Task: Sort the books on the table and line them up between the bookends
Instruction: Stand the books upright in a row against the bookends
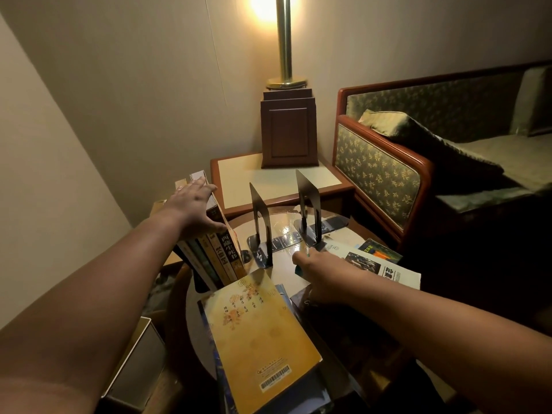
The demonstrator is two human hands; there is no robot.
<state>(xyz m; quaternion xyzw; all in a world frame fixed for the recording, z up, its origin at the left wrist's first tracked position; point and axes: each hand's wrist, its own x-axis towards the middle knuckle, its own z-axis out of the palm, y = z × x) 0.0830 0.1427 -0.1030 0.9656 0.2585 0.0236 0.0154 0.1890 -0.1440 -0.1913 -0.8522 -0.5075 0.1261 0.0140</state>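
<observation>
the left hand (191, 204) clamps the top of a leaning row of books (218, 258) at nine o'clock on the desk (282, 262), outside the left bookend (261, 216). the right hand (316, 270) curls by the right bookend (309, 201) foot; whether it grips anything i cannot tell. with nothing propping it, the row may topple or slip off the desk's edge if the left hand lets go.

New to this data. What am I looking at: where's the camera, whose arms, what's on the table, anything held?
No robot: a person's bare arms, filmed by one camera worn on their head, looking forward and down. The left hand grips a row of upright books at the left edge of the round table. The right hand reaches toward the base of the right bookend; whether it holds anything is unclear. The left bookend stands apart from it, nothing between them. A yellow book lies flat in front; magazines lie to the right.
</observation>
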